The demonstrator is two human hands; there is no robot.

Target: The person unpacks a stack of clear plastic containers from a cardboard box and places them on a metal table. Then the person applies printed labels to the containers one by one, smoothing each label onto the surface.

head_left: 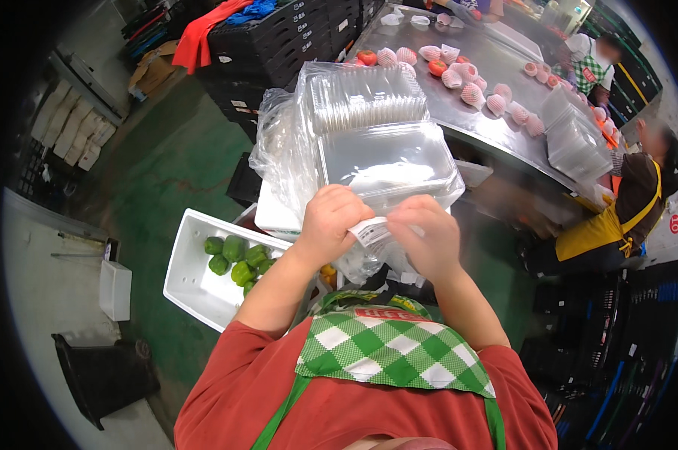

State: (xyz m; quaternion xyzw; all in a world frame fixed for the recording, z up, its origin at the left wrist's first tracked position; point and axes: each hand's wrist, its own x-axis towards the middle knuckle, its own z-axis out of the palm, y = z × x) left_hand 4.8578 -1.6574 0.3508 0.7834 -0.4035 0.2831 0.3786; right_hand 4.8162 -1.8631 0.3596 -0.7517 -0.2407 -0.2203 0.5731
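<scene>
Both of my hands are raised in front of my chest, pinching a white printed label strip (372,234) between them. My left hand (327,219) is closed on its left end, and my right hand (431,234) has finger and thumb together at its upper right edge. Just beyond my knuckles, a clear plastic lidded box (387,150) lies on a white box (279,219). Behind it, several nested clear plastic containers (365,97) stand in an opened clear plastic bag (275,142).
At left, a white foam box (185,281) holds several green peppers (241,259). Black crates (271,45) are stacked beyond. Fruits in foam nets (471,94) lie on the metal table (507,64). Two people (639,202) (594,64) are at the right, with black crates (579,352) nearer.
</scene>
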